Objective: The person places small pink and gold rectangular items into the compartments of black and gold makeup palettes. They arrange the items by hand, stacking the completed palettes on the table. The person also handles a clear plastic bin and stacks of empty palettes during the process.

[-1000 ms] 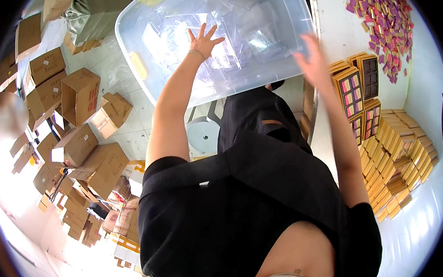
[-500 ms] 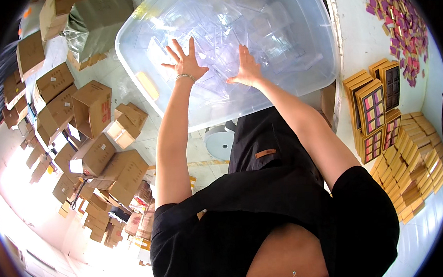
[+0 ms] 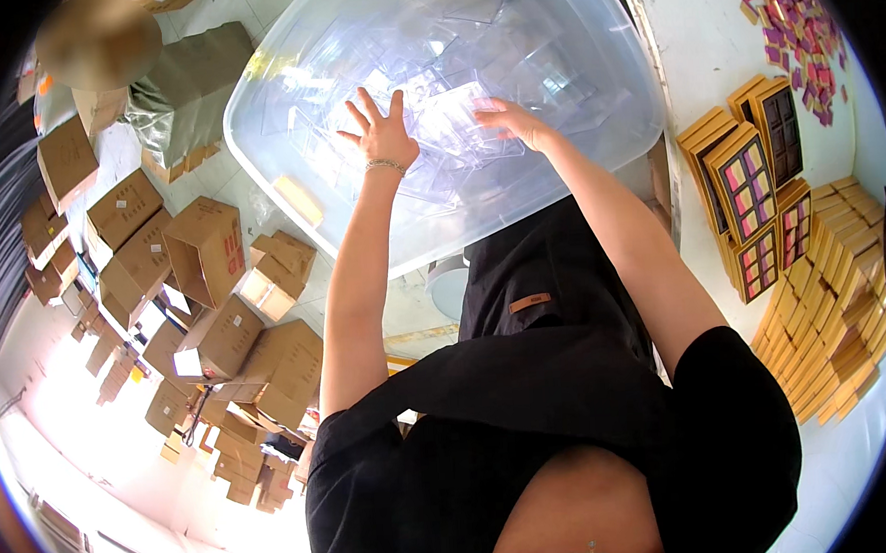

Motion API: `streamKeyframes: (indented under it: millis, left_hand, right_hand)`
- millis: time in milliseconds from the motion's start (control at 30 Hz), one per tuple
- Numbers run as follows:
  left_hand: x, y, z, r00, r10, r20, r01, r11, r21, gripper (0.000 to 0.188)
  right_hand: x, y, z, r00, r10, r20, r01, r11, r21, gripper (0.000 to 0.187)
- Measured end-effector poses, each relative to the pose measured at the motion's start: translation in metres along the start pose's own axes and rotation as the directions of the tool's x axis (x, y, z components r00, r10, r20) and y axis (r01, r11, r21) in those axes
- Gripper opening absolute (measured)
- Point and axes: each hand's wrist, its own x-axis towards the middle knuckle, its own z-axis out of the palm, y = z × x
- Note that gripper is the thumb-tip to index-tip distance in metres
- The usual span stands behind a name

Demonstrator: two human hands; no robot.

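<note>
Clear pieces (image 3: 450,118) lie inside the tub (image 3: 441,239). Your left hand (image 3: 388,144), left of tub centre: fingers spread wide. Your right hand (image 3: 517,123), right of centre: fingers extended; cannot tell whether gripping.

Bright scene overall. We log the strongest light at lower left, where the pale wall (image 3: 100,425) burns out to white. In the tub (image 3: 441,239), hard glare sits on the clear plastic pieces (image 3: 455,116), washing out their edges. We read the left hand (image 3: 388,141) as fairly crisp; the right hand (image 3: 525,125) looks softer at its fingertips. The black apron (image 3: 548,366) sinks into near-featureless dark. Upper left, a round brown shape (image 3: 98,42) is too blurred for us to identify. Fisheye rim: skewed cartons (image 3: 203,251), bluish fringing, black corners.
</note>
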Motion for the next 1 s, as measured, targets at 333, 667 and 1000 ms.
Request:
streamKeyframes:
  millis: [333, 667, 1000]
  left_hand:
    - [-0.013, -0.037, -0.023, 0.893, -0.042, -0.448, -0.111, 0.945, -0.308, 0.083]
    - [-0.038, -0.026, -0.123, 0.836, -0.172, -0.522, -0.344, 0.576, -0.741, 0.045]
    - [-0.066, 0.365, -0.275, 0.596, 0.684, -0.42, -0.278, -0.315, -0.908, 0.026]
  right_hand:
    - [0.074, 0.027, 0.014, 0.983, -0.096, -0.156, 0.064, 0.978, -0.197, 0.047]
    - [-0.129, -0.075, -0.034, 0.914, -0.405, -0.024, 0.394, 0.871, 0.294, 0.022]
    - [-0.451, -0.058, -0.134, 0.534, -0.693, -0.485, 0.845, 0.456, 0.28, 0.066]
